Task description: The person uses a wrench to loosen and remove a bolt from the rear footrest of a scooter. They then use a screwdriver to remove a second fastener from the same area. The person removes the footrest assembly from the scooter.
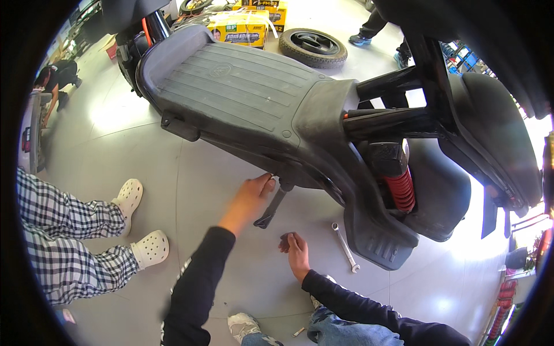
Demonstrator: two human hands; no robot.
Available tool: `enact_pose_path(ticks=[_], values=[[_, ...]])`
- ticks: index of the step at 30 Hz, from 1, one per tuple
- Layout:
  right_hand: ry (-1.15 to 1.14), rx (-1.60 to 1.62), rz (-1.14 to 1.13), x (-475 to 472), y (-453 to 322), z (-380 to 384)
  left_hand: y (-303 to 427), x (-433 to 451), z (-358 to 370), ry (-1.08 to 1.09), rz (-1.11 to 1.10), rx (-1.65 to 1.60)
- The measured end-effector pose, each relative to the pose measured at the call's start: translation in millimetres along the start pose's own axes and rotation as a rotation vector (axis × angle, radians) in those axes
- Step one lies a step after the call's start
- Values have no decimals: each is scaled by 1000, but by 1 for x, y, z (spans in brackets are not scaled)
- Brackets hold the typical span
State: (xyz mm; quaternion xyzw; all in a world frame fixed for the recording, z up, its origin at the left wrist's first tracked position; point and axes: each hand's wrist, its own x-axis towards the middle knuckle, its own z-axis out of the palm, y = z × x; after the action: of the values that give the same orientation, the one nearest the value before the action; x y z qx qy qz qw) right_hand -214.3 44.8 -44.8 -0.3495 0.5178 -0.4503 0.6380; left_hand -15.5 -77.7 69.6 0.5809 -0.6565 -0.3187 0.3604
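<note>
My left hand [252,197] reaches under the edge of a grey-black electric scooter [233,82]. Its thumb and forefinger are pinched together beside the pivot of the side stand [276,203]; whether something small sits between them is too blurred to tell. The side stand points down towards the floor. Lower and to the right, my right hand [297,253] hovers with curled fingers, apart from the scooter. Its palm is partly hidden, so I cannot tell if it holds anything. On the floor to its right lies a steel combination spanner [345,247].
Another person's legs in checked trousers and cream clogs [149,250] stand at left. Beyond the scooter lie a wheel with tyre [314,46] and yellow battery boxes [240,30]. A small object [298,332] lies near my shoes. Another person [60,82] bends at far left.
</note>
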Motion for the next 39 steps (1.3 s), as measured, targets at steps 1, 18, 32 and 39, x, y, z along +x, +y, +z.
enact_pose_path(ticks=[1, 18, 32, 39], values=[[8, 10, -30, -1, -6, 8, 6, -11, 8, 61, -97, -90], [60, -756, -704, 48, -126, 40, 58, -60, 28, 183, 107, -978], [-8, -545, -682, 67, -89, 38, 77, -100, 76, 464, 15, -328], [2, -594, -662, 71, -91, 42, 73, -100, 71, 391, -41, -406]])
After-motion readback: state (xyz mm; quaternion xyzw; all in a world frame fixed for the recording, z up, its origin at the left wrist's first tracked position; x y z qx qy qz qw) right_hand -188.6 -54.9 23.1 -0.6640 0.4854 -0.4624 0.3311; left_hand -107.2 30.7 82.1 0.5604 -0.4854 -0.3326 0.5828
